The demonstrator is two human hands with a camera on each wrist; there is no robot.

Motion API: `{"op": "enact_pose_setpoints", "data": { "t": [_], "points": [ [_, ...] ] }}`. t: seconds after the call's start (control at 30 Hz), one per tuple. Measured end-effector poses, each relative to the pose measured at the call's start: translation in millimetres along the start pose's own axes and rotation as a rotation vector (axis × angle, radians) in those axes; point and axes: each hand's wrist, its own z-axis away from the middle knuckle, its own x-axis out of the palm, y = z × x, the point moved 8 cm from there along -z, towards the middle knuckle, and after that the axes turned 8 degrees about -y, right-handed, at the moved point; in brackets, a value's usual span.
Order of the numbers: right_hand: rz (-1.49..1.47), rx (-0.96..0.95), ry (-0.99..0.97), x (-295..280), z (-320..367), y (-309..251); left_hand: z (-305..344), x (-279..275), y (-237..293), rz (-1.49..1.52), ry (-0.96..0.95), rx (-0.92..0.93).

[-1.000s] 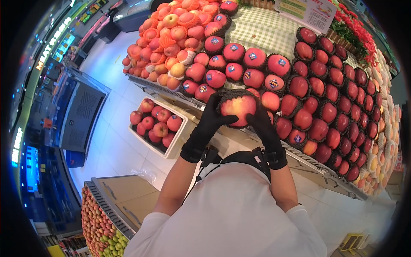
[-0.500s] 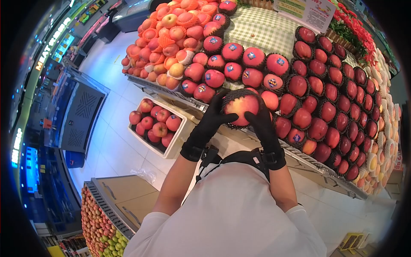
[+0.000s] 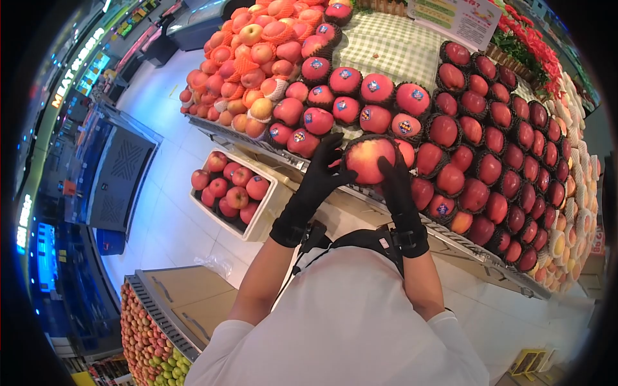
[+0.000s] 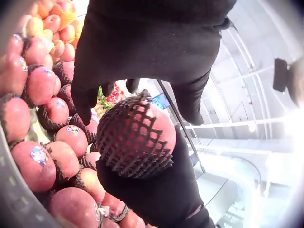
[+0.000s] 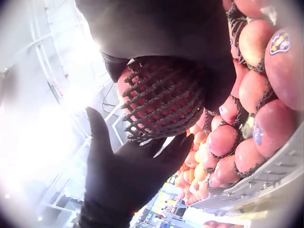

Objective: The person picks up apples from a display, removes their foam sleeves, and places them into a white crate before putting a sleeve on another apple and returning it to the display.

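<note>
A large red and yellow apple point(image 3: 370, 161) in a black foam net is held above the near edge of the display by the right hand point(image 3: 400, 190), whose thumb lies on its near face. Just left of it, the black-gloved left hand point(image 3: 322, 174) has its fingers spread. The left wrist view shows a gap between the left hand point(image 4: 152, 42) and the netted apple point(image 4: 135, 137). From the right wrist, the right hand point(image 5: 166, 28) curls round the apple point(image 5: 164, 97), with the left hand point(image 5: 123, 166) spread below, thumb apart.
Rows of netted red apples point(image 3: 473, 193) cover the display, beside a checkered cloth point(image 3: 386, 48) and a sign point(image 3: 457, 19). Peach-coloured fruit point(image 3: 257, 55) is heaped at its left end. A white crate point(image 3: 262, 219) of apples stands below, left of the person; a fruit bin point(image 3: 187, 293) is behind it.
The left hand has loosened from the apple and its fingers have spread. The apple has shifted slightly right with the right hand. The head view has moved a little.
</note>
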Motion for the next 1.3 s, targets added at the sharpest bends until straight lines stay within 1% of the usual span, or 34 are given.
{"op": "enact_pose_setpoints", "data": {
  "t": [0.1,0.17,0.2,0.37,0.43,0.47,0.57,0.63,0.67,0.73,0.8,0.87,0.93,0.97,1.03,1.1,1.17,1.23,1.27,1.3],
  "points": [
    [0.247,0.016,0.061,-13.9,-5.1,4.4,2.9,19.0,19.1,-0.193,-0.088,0.095],
    [0.468,-0.002,0.091,-14.2,-6.3,-3.8,3.2,34.2,42.2,-0.489,-0.030,0.255],
    [0.497,-0.013,0.090,-14.0,-5.3,-4.7,4.0,42.0,50.8,-0.634,-0.001,0.334],
    [0.585,-0.103,0.069,-14.8,-0.6,-13.7,-8.5,39.8,37.3,-0.626,0.009,0.258],
    [0.393,-0.010,0.023,-21.9,-0.9,-9.8,-12.1,37.3,37.0,-0.630,-0.021,0.251],
    [0.296,0.036,0.001,-24.7,-0.2,-7.4,-13.6,36.6,37.4,-0.576,-0.030,0.250],
    [0.177,-0.049,-0.027,-27.8,2.9,-15.8,-19.2,34.0,34.0,-0.390,-0.055,0.230],
    [0.026,0.047,-0.022,-33.6,-1.1,-13.8,-21.4,30.2,24.4,-0.235,-0.069,0.191],
    [-0.051,0.096,-0.019,-34.6,-2.5,-11.0,-22.5,29.4,24.0,-0.213,-0.078,0.205],
    [0.162,-0.044,-0.060,-31.7,-6.8,-11.5,-23.3,26.9,24.4,-0.168,-0.093,0.228],
    [0.178,-0.071,-0.107,-28.5,-9.7,-5.4,-25.0,24.4,28.0,-0.200,-0.128,0.247],
    [-0.006,0.011,-0.155,-14.9,-12.7,2.8,-30.3,21.6,31.9,-0.173,-0.153,0.252],
    [-0.212,0.066,-0.160,-1.6,-15.0,5.3,-33.7,18.0,32.3,-0.086,-0.172,0.232],
    [-0.314,0.088,-0.162,3.7,-17.3,5.4,-37.1,15.7,30.1,-0.090,-0.185,0.222],
    [-0.057,0.042,-0.151,2.6,-20.8,7.6,-45.8,10.8,24.6,-0.099,-0.214,0.206],
    [-0.031,0.035,-0.141,2.8,-24.3,10.6,-52.0,5.3,19.7,-0.036,-0.222,0.191],
    [-0.241,0.067,-0.133,15.6,-28.9,6.3,-56.9,0.8,24.2,-0.008,-0.249,0.149],
    [-0.219,0.013,-0.137,17.5,-35.5,7.0,-59.3,-4.0,29.5,-0.016,-0.294,0.084],
    [-0.208,-0.014,-0.140,18.5,-38.6,8.5,-60.0,-8.1,33.2,0.013,-0.280,0.104],
    [-0.257,0.001,-0.115,18.3,-41.9,14.0,-60.5,-11.0,36.2,0.042,-0.267,0.125]
  ]
}}
